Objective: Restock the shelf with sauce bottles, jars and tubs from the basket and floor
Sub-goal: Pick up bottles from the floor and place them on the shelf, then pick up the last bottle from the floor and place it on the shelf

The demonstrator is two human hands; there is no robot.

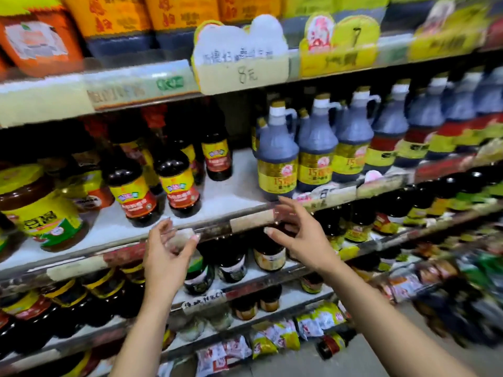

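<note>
Head view, jugs (pixel 277 156) of dark sauce, jar (pixel 40 210) of brown paste

- Tiered shelving (pixel 231 191), white boards, worn label strips (pixel 251 221) along the front edges.
- Handwritten price cards (pixel 241 61) on the upper edge.
- Grey floor (pixel 313 365) below.

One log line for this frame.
left hand: empty, loosely curled | right hand: empty, fingers spread | shelf: bare gap beside jugs | bottle: lying on floor

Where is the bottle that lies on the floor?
In the head view, the bottle lies on its side at lower centre-right, just right of the yellow packets.
</note>
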